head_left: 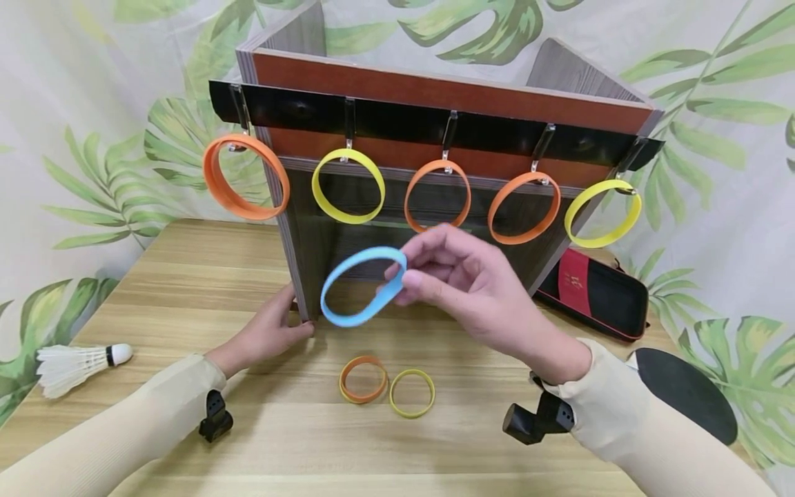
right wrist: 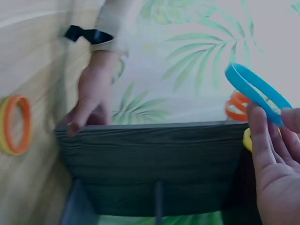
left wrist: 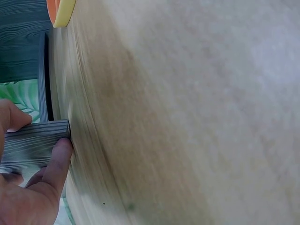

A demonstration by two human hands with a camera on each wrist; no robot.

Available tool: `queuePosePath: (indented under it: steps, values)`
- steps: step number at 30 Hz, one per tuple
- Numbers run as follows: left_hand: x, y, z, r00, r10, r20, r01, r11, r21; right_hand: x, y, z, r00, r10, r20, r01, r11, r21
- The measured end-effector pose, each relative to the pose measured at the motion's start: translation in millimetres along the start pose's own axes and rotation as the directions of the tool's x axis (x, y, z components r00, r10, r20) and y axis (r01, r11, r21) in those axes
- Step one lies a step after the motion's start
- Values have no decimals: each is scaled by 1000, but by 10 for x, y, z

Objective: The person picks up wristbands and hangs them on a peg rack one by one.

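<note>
My right hand (head_left: 475, 290) pinches a light blue silicone wristband (head_left: 348, 321) between thumb and fingers, in front of the wooden shelf unit. In the right wrist view the blue wristband (right wrist: 246, 89) tilts beyond the fingertips. Low at the shelf's left side, my left hand (head_left: 267, 335) grips the side panel (left wrist: 35, 143), thumb and fingers on either side of its edge. Orange and yellow wristbands hang from hooks on a black strip (head_left: 397, 114) across the shelf's top; the leftmost is an orange wristband (head_left: 211, 172), the rightmost a yellow wristband (head_left: 573, 224).
On the table (head_left: 261, 442) an orange wristband (head_left: 365, 398) lies over a yellow one, beside a single yellow wristband (head_left: 413, 415). A shuttlecock (head_left: 77, 364) lies at the left. At the right are a black and red case (head_left: 596, 293) and a dark oval object (head_left: 686, 393).
</note>
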State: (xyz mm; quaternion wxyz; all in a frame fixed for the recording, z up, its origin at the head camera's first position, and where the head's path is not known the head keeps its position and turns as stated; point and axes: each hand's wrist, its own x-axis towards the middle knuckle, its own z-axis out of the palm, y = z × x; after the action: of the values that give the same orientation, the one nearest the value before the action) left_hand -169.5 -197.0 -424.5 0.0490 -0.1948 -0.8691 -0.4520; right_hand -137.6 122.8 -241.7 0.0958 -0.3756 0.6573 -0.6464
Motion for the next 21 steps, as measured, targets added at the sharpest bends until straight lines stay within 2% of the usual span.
queuePosePath:
  steps: [4, 9, 14, 21]
  values:
    - [-17, -11, 0, 1000, -13, 7, 13, 1000, -18, 145, -178, 56, 992, -61, -107, 66, 997, 39]
    - [-19, 0, -5, 1000, -20, 13, 20, 999, -26, 310, -337, 150, 974, -88, -210, 101, 994, 48]
    - [-18, 12, -15, 1000, -4, 16, 4, 999, -33, 380, -326, 227, 956, -114, -271, 124, 992, 18]
    - [4, -50, 15, 999, 36, 9, -36, 999, -30, 460, -247, 279, 927, -199, -318, 177, 979, -98]
